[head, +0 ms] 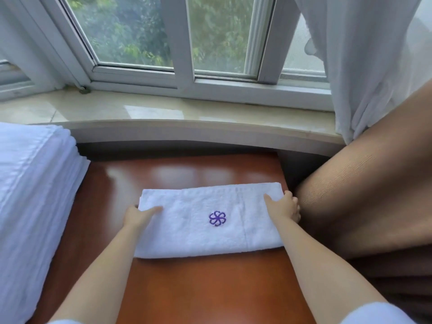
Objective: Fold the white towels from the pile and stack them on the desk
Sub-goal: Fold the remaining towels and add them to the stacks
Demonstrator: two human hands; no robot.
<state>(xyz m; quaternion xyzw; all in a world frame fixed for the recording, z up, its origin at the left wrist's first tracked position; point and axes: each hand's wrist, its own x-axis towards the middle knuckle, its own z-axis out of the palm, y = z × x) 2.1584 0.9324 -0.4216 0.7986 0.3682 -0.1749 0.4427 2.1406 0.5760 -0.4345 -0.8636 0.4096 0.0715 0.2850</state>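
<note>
One folded towel (208, 220) lies flat on the desk (210, 288), long axis left to right, purple flower emblem (217, 218) face up near its middle. Both short ends are held at once, which reads as squaring up the strip or readying the next fold across its length.

Left hand (138, 216): at the towel's left end, thumb lying on top of the cloth, remaining fingers hidden past the edge. Likely pinching the end, though the underside is not visible.

Right hand (284, 205): at the far right corner, thumb on top, fingers curled over the edge, gripping the towel. This end sits close to the desk's right edge, just beside brown upholstery (364, 195).

Tall stack of white linen (32, 195) stands on the left side of the desk, well apart from the towel in hand. Judgement: that is either the supply pile or the finished stack; cannot tell which.

Working towel is kept central, leaving bare desk in front for the fold. Behind: stone windowsill (163, 108), window (163, 38), white curtain (364, 54) at right.
</note>
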